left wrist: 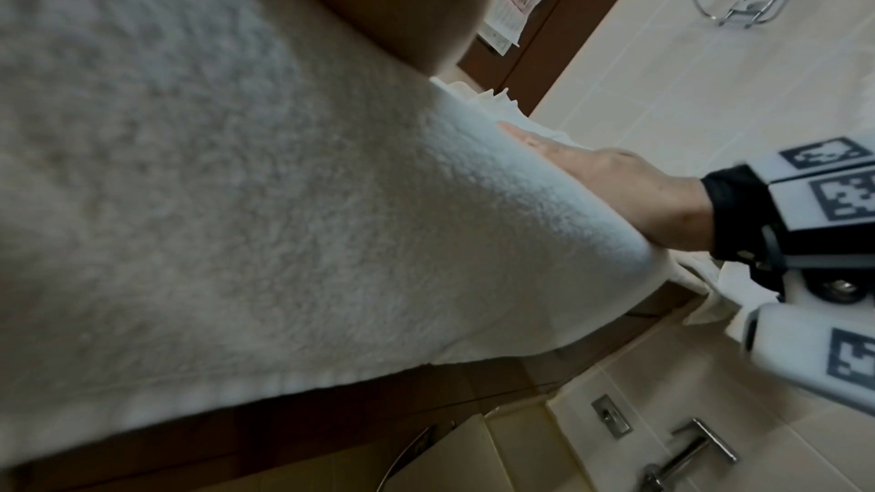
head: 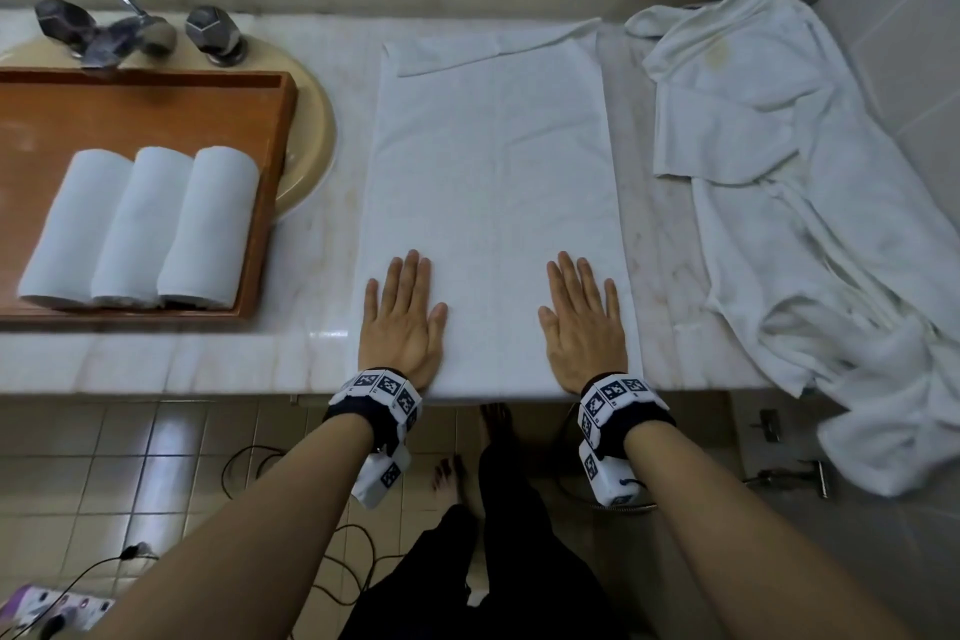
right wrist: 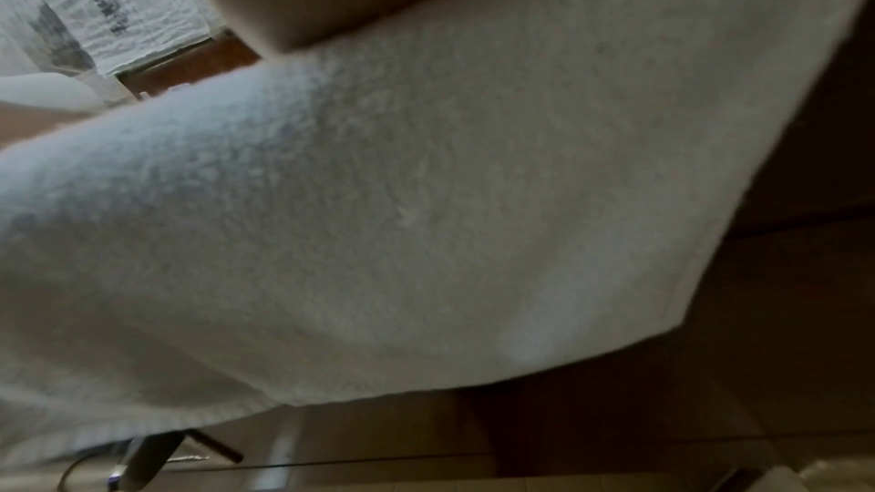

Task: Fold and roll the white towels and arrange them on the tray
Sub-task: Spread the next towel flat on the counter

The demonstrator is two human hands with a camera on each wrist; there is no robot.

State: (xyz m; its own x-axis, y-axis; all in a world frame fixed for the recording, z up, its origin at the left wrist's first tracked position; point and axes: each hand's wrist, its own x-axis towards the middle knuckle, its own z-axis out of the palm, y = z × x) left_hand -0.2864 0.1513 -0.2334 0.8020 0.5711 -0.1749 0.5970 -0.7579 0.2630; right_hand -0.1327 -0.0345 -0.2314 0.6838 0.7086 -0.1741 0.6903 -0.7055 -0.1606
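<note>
The counter, pale marble, spans the head view from left to right across the middle of the frame. At centre on it lies the flat towel, a long white rectangle folded lengthwise, its far right corner turned over in the upper middle, its near end at the counter's front edge. In both wrist views this towel fills most of the frame as close, blurred terry cloth.

At the right of the frame a heap of crumpled white towels spreads over the counter and hangs off its front edge.

At the left sits the wooden tray, partly over a beige sink. Three rolls lie side by side, touching, in the tray's near right part.

The left hand lies flat, fingers straight and close together, palm down on the towel's near left part. The right hand lies the same way on its near right part, well apart from the left.

Taps stand at the upper left behind the tray.
</note>
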